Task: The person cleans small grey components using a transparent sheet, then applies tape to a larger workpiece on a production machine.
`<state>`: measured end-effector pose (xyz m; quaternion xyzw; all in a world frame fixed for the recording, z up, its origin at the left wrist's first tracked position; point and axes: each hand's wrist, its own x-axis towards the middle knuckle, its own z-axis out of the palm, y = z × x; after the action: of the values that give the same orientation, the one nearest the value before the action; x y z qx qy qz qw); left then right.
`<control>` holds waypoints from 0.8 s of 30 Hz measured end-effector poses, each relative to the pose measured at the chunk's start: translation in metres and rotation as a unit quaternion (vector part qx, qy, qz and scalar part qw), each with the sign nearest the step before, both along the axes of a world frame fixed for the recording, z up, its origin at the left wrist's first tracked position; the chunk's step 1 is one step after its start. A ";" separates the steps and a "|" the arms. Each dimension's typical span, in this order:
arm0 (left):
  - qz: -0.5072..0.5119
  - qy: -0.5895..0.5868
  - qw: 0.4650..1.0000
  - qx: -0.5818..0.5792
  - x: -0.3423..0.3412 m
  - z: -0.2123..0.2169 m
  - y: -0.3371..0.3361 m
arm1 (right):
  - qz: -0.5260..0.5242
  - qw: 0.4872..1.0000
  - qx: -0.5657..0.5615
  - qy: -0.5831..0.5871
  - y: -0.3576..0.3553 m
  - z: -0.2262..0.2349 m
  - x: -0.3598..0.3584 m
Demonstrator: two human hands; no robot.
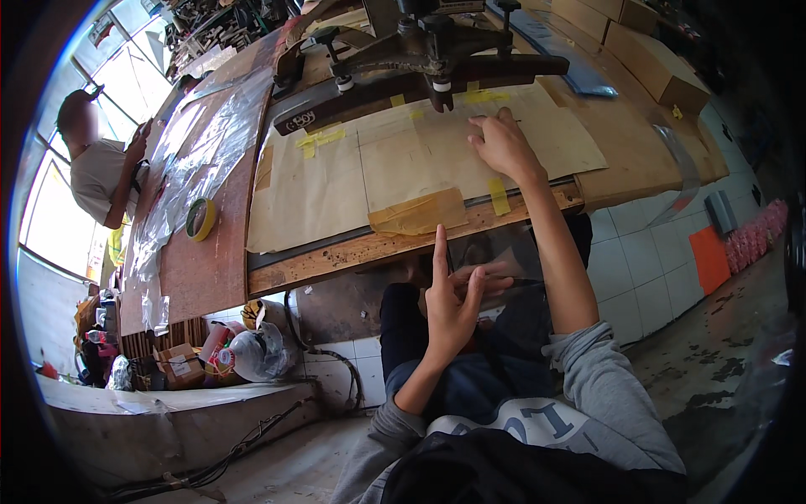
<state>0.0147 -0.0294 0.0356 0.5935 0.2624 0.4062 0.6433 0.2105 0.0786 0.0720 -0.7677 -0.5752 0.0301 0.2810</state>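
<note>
My right hand (506, 149) is over the right part of a large pale paper sheet (315, 181), its fingers partly bent and apart, with nothing visible in them. The sheet carries thin dark lines and yellow tape strips (499, 197). A brown tape patch (418, 212) lies across its near edge. Below the table's wooden front edge (327, 267), my left hand (457, 307) is raised, index finger pointing up and thumb spread. Its other fingers reach to the right, near some see-through film. Beyond the sheet stands a dark metal clamp press (428, 63) with a long bar.
A yellow tape roll (200, 219) sits on the reddish-brown board at left, beside crinkled clear plastic (197, 143). Cardboard boxes (651, 63) and a blue flat pack (579, 76) lie at the far right. Another person (105, 160) stands at far left. Bottles and bags (252, 353) crowd the floor.
</note>
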 end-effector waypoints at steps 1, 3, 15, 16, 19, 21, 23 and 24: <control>-0.001 0.000 1.000 0.002 0.000 0.000 0.000 | 0.000 1.000 -0.001 0.000 0.000 0.000 0.000; -0.001 0.000 1.000 0.000 0.000 -0.001 0.001 | -0.002 1.000 -0.004 -0.001 0.000 0.001 -0.001; -0.005 -0.007 1.000 -0.018 0.002 -0.001 -0.002 | -0.003 1.000 -0.015 0.010 -0.001 0.003 0.000; -0.006 -0.006 1.000 -0.019 0.002 -0.001 -0.003 | -0.003 1.000 -0.016 0.009 -0.001 0.004 0.000; -0.008 -0.006 1.000 -0.014 0.003 -0.004 -0.003 | 0.008 1.000 0.016 0.003 -0.003 0.006 0.000; -0.008 -0.008 1.000 -0.016 0.003 -0.004 -0.003 | 0.000 1.000 -0.025 0.013 -0.002 0.007 0.000; -0.011 -0.010 1.000 -0.020 0.004 -0.004 -0.003 | 0.005 1.000 -0.001 0.005 -0.002 0.005 -0.001; -0.011 -0.007 1.000 -0.019 0.003 -0.004 -0.003 | 0.011 1.000 0.023 -0.003 -0.003 0.004 -0.001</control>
<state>0.0178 -0.0324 0.0313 0.5810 0.2586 0.3983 0.6610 0.2095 0.0761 0.0760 -0.7549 -0.5847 0.0173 0.2966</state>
